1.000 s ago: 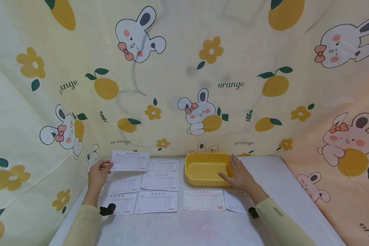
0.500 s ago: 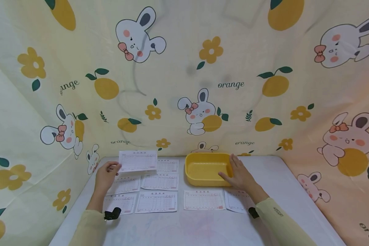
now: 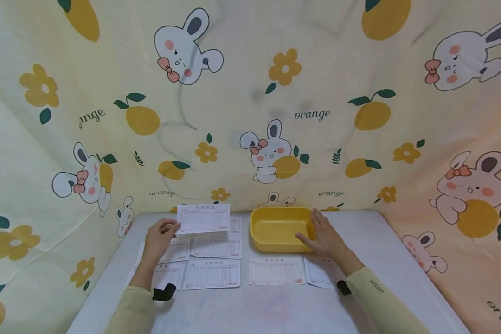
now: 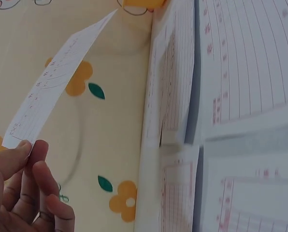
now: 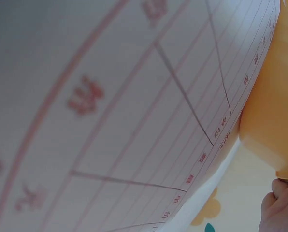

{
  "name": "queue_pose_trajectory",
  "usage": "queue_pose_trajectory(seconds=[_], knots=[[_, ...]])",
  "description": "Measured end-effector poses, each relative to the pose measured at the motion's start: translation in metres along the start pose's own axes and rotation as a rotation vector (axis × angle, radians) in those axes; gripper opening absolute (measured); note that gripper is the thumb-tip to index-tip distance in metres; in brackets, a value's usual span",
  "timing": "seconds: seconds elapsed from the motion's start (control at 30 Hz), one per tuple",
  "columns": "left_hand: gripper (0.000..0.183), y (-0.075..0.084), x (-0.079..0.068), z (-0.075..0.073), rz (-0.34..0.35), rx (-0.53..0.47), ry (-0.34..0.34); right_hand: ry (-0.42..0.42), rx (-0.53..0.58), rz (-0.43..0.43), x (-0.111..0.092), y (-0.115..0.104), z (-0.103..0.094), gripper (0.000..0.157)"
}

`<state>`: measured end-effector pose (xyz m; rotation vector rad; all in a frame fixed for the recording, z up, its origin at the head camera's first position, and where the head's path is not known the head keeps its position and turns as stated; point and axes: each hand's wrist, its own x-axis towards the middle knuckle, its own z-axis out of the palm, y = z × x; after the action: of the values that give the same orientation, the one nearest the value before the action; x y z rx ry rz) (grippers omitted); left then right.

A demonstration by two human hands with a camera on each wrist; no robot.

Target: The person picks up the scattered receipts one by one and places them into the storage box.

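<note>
My left hand (image 3: 160,236) pinches the left edge of a printed paper form (image 3: 203,219) between thumb and fingers, raised above other forms. In the left wrist view the held form (image 4: 57,82) slants upward from the thumb and fingertips. A yellow plastic basin (image 3: 260,246) stands at the back of the table, with nothing inside it. My right hand (image 3: 330,241) rests at its right end, fingers stretched along that side and thumb over the front rim. In the right wrist view, that hand (image 5: 284,208) shows only partly, beside the basin wall (image 5: 272,121).
Several similar forms, such as one at front (image 3: 212,274) and one behind it (image 3: 216,246), lie in rows on the left of the white table (image 3: 250,311). Two more, a near form (image 3: 277,271) and a partly covered form (image 3: 320,272), lie before the basin. Patterned cloth (image 3: 234,102) encloses the table.
My left hand has carried the raised form rightward, closer to the basin. The right hand and the basin have stayed in place.
</note>
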<state>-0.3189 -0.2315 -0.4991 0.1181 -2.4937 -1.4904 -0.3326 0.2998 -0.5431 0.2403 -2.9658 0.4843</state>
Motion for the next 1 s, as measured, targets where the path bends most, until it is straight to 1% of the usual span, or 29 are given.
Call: queue_pose_trajectory(seconds=[0.17, 0.5, 0.6, 0.8, 1.0], knots=[[0.028, 0.003, 0.001, 0.009, 0.017, -0.012, -0.008, 0.012, 0.007, -0.006, 0.001, -0.001, -0.001, 0.115], [0.027, 0.013, -0.003, 0.028, 0.014, -0.04, -0.045, 0.006, 0.011, -0.02, 0.002, 0.001, -0.002, 0.119], [0.028, 0.015, -0.005, 0.033, 0.001, -0.039, -0.065, -0.001, 0.022, -0.014, 0.001, 0.002, -0.002, 0.12], [0.027, 0.014, -0.009, 0.045, -0.024, -0.053, -0.092, -0.012, 0.015, -0.009, 0.001, 0.005, 0.002, 0.121], [0.027, 0.017, -0.009, 0.06, -0.001, -0.081, -0.097, -0.001, 0.019, -0.016, 0.001, 0.006, 0.003, 0.12]])
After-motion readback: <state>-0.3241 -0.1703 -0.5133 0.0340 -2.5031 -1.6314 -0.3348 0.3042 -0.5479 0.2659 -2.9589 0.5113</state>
